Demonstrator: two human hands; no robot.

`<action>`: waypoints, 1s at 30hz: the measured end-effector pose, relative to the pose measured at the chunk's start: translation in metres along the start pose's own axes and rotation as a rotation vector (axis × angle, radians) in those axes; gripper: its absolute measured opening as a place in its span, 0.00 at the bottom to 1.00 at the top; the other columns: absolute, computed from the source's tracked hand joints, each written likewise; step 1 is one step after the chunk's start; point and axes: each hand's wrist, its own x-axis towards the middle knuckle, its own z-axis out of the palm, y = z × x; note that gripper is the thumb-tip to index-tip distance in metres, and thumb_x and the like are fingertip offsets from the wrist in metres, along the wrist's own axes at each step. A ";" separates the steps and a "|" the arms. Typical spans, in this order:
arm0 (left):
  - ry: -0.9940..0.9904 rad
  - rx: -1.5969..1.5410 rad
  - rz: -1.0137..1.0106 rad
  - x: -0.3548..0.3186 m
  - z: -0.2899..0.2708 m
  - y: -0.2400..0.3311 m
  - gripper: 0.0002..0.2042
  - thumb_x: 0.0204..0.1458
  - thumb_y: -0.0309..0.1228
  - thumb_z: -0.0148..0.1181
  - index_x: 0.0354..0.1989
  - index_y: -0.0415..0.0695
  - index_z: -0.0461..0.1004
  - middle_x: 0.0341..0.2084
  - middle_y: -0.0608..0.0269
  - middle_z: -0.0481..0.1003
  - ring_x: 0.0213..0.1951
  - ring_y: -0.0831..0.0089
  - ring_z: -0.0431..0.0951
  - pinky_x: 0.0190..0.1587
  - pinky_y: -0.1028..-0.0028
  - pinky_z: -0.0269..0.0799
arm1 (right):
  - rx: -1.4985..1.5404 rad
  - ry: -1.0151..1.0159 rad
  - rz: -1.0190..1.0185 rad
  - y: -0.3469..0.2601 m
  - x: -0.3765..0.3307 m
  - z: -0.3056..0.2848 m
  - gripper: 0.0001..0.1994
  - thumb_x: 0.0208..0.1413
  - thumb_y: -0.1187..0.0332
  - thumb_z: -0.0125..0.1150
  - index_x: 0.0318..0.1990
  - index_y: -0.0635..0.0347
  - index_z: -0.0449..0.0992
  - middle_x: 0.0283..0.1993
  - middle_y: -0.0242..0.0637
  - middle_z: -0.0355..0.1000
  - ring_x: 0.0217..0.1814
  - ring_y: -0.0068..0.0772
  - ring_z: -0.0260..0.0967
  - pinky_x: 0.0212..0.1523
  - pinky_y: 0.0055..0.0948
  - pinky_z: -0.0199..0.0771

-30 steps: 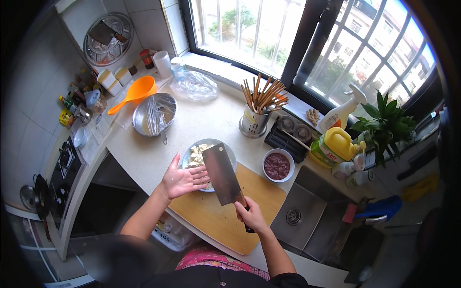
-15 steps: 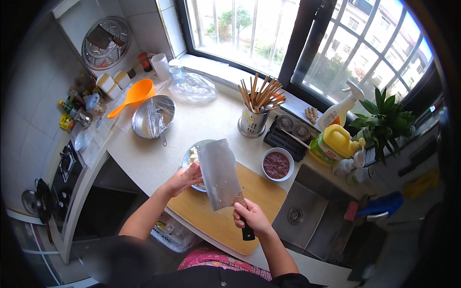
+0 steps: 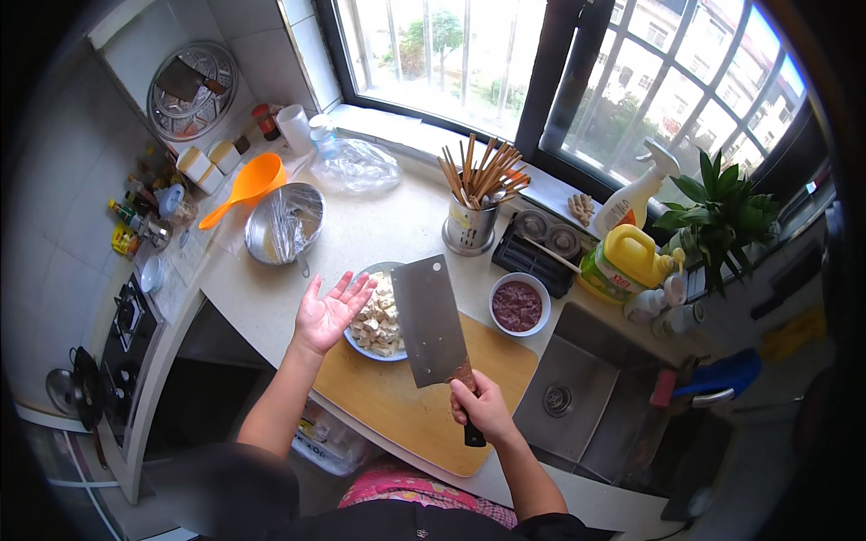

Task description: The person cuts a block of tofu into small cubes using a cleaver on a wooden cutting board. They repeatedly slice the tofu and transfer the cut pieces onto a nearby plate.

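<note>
My right hand [image 3: 482, 406] grips the dark handle of a cleaver [image 3: 433, 320], its broad grey blade raised over the wooden cutting board [image 3: 379, 422]. Small pale specks cling to the blade. Palm up and fingers spread, my left hand [image 3: 331, 316] is empty, just left of a plate [image 3: 372, 353] heaped with pale, cubed pieces [image 3: 379, 320] that look like tofu. The blade hides part of the plate's right side. A white bowl of dark red, minced-looking food [image 3: 518, 307] stands beyond the board's right corner.
A sink [image 3: 564, 397] lies right of the board. Behind are a chopstick holder [image 3: 470, 225], a yellow jug [image 3: 622, 261] and a spray bottle [image 3: 639, 189]. At left sit a film-covered metal bowl [image 3: 262, 225], an orange ladle-like scoop [image 3: 257, 176] and a gas stove [image 3: 126, 334].
My left hand has moved away from the blade to the left and turned its palm up with spread fingers. The cleaver has shifted slightly right, uncovering more of the plate.
</note>
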 end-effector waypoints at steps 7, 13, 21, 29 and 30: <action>0.094 -0.408 -0.107 0.014 -0.014 -0.008 0.35 0.62 0.56 0.28 0.56 0.29 0.58 0.65 0.36 0.49 0.67 0.43 0.49 0.68 0.47 0.46 | -0.232 -0.167 -0.049 0.028 0.005 -0.002 0.10 0.58 0.64 0.60 0.42 0.60 0.73 0.22 0.23 0.64 0.21 0.13 0.59 0.21 0.18 0.59; 0.076 -0.453 -0.204 0.012 -0.018 -0.014 0.32 0.64 0.52 0.28 0.57 0.28 0.56 0.65 0.36 0.49 0.68 0.47 0.46 0.69 0.50 0.42 | -0.259 -0.127 -0.096 0.030 0.024 -0.020 0.08 0.58 0.66 0.61 0.35 0.60 0.72 0.21 0.24 0.64 0.20 0.14 0.59 0.20 0.18 0.58; 0.143 -0.507 -0.132 -0.007 -0.008 -0.025 0.27 0.65 0.49 0.30 0.56 0.35 0.54 0.65 0.35 0.48 0.68 0.45 0.45 0.69 0.48 0.43 | -0.171 0.053 -0.164 0.046 0.048 -0.044 0.07 0.58 0.69 0.59 0.40 0.62 0.71 0.21 0.25 0.64 0.18 0.14 0.59 0.18 0.18 0.57; 0.107 -0.730 -0.229 -0.004 -0.048 0.005 0.30 0.65 0.47 0.34 0.62 0.30 0.50 0.63 0.35 0.51 0.67 0.45 0.48 0.65 0.50 0.56 | -0.211 -0.094 -0.148 0.041 0.030 -0.031 0.10 0.57 0.66 0.61 0.44 0.60 0.74 0.22 0.22 0.64 0.21 0.13 0.60 0.21 0.18 0.59; 0.085 -0.702 -0.221 -0.001 -0.061 0.011 0.30 0.65 0.47 0.34 0.62 0.29 0.50 0.63 0.34 0.52 0.67 0.44 0.49 0.65 0.50 0.56 | -0.242 -0.124 -0.123 0.045 0.030 -0.029 0.11 0.57 0.66 0.62 0.45 0.59 0.74 0.22 0.22 0.63 0.22 0.13 0.60 0.23 0.18 0.60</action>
